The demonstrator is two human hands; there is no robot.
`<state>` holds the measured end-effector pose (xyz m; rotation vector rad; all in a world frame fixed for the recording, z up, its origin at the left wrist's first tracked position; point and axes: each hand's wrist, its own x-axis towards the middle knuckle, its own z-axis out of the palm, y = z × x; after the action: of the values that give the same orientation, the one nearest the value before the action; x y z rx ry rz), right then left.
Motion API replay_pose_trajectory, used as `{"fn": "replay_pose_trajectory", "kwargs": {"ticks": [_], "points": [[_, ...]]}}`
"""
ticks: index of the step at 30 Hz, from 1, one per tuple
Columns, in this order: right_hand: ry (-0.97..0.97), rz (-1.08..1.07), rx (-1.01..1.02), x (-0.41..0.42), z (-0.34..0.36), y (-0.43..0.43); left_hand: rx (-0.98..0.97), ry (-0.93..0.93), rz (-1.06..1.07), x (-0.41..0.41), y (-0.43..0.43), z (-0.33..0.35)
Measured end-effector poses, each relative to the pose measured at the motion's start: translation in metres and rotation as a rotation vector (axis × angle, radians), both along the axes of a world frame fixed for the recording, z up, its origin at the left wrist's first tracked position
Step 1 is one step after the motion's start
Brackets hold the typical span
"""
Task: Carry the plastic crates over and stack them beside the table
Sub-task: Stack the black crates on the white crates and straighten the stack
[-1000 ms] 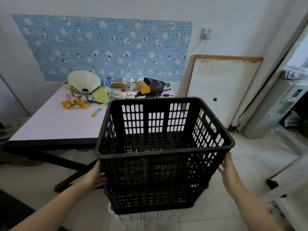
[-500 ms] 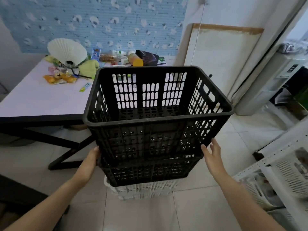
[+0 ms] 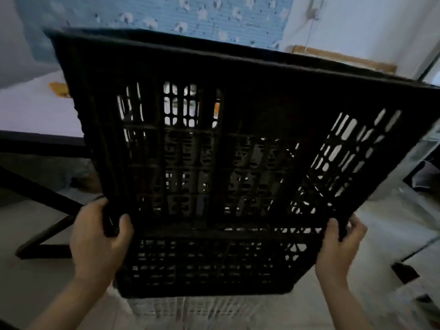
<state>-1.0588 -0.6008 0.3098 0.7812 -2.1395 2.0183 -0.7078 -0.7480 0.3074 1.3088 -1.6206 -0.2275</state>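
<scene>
My left hand [image 3: 95, 239] gripped the lower left corner of the top crate [image 3: 214, 144]. My right hand [image 3: 338, 246] gripped its lower right corner. The crate filled the middle of the frame, its long side running left to right and its rim sloping down to the right. The lower crate [image 3: 209, 265] sat under it, beside the table [image 3: 35, 110] at the left.

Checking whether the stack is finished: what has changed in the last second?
The left hand and right hand, flat before, now grip the top black crate by its near edge, tilting it. The lower black crate and white crate stay beside the table.
</scene>
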Motion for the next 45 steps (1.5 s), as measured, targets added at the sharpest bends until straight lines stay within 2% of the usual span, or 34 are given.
{"fn": "replay_pose_trajectory", "kwargs": {"ticks": [3,5,10,16,23,26,36,45], "points": [[0.044,-0.037,-0.171,-0.012,-0.021,-0.009,-0.239,0.110,-0.015,-0.002,-0.020,-0.027],[0.054,-0.057,-0.275,-0.016,-0.025,-0.016,-0.304,0.231,-0.025,-0.004,-0.029,-0.034],[0.107,-0.050,-0.354,-0.020,-0.033,-0.020,-0.451,0.241,-0.020,-0.009,-0.023,-0.030],[0.098,0.017,-0.201,-0.017,-0.030,-0.007,-0.458,0.282,-0.046,-0.012,-0.021,-0.031],[0.163,0.005,-0.130,0.001,-0.022,0.012,-0.488,0.342,-0.005,-0.013,-0.028,-0.035],[0.188,0.010,-0.138,0.008,-0.024,0.011,-0.518,0.419,-0.039,-0.013,-0.027,-0.036],[0.162,0.117,-0.142,0.003,-0.022,0.008,-0.408,0.488,-0.090,-0.012,-0.025,-0.037],[0.071,0.140,-0.274,-0.005,-0.029,0.009,-0.429,0.494,-0.084,-0.010,-0.018,-0.036]]}}
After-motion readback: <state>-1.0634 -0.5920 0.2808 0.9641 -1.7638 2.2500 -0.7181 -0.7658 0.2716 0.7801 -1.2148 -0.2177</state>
